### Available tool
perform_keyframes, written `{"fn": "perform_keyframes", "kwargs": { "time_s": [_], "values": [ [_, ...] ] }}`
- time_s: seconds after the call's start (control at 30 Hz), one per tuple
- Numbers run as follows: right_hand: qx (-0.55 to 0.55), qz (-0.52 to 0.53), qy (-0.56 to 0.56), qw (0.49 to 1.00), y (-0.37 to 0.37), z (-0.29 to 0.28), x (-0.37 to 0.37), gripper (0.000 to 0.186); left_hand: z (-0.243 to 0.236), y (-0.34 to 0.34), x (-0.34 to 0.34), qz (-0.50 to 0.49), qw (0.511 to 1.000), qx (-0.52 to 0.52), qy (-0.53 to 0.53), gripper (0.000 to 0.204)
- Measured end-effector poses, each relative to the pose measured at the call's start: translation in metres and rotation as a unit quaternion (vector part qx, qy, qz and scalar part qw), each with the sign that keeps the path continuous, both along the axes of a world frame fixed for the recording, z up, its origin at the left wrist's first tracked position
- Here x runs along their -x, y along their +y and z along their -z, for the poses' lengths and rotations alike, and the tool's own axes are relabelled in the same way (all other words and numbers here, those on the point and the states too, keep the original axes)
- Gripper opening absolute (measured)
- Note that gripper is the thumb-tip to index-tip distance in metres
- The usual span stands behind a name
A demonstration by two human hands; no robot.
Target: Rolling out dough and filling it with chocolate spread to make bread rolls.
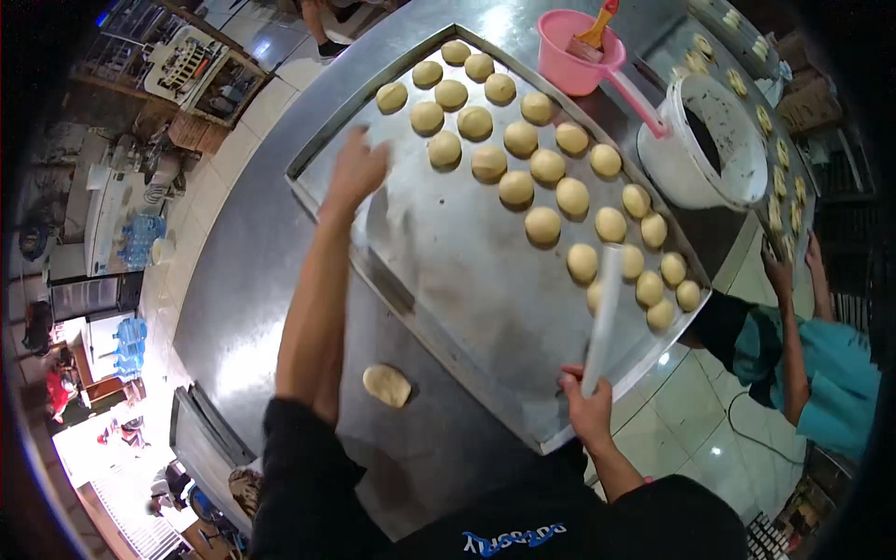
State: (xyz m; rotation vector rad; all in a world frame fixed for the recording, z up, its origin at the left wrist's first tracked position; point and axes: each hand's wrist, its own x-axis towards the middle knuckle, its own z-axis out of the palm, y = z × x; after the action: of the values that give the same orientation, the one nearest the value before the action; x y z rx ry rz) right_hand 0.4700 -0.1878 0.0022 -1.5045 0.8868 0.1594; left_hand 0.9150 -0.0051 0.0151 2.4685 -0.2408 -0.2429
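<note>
A large metal tray point(420, 280) holds several pale, round dough balls point(474, 121), grouped along its back and right side. My left hand point(357, 166), blurred, is over the left part of the tray beside the dough balls, fingers apart and apparently holding nothing. My right hand point(588, 401) grips a white rolling pin point(605, 301) at its lower end, over the tray's near right corner. A flattened oval piece of dough point(386, 385) lies on the steel table point(233, 308), left of the tray.
Behind the tray sit a pink pot with a brush point(569, 75) and a white bucket point(672, 159). At right, a co-worker in teal point(831, 364) holds another tray of shaped dough point(784, 149). Stacked metal sheets point(201, 439) stand by the table's near left edge.
</note>
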Motion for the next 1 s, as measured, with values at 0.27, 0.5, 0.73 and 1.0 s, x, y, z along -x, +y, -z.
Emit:
{"fn": "perform_keyframes", "kwargs": {
  "time_s": [0.27,0.5,0.73,1.0],
  "values": [
    [0.199,0.073,-0.036,0.977,0.019,0.039,-0.005,0.017,0.04,-0.081,-0.033,0.017,0.995,0.092,-0.045,0.033],
    [0.238,-0.057,-0.054,0.968,0.009,0.046,-0.003,0.02,-0.108,0.121,0.249,0.235,0.936,0.146,0.219,0.046],
    [0.199,-0.41,-0.126,0.881,0.111,-0.02,0.011,0.026,0.006,0.233,0.528,-0.028,0.998,-0.062,-0.001,0.069],
    [-0.141,-0.392,0.061,0.907,0.219,0.004,0.065,0.047,0.023,0.225,0.561,-0.31,0.902,0.284,0.102,0.037]
  ]
}}
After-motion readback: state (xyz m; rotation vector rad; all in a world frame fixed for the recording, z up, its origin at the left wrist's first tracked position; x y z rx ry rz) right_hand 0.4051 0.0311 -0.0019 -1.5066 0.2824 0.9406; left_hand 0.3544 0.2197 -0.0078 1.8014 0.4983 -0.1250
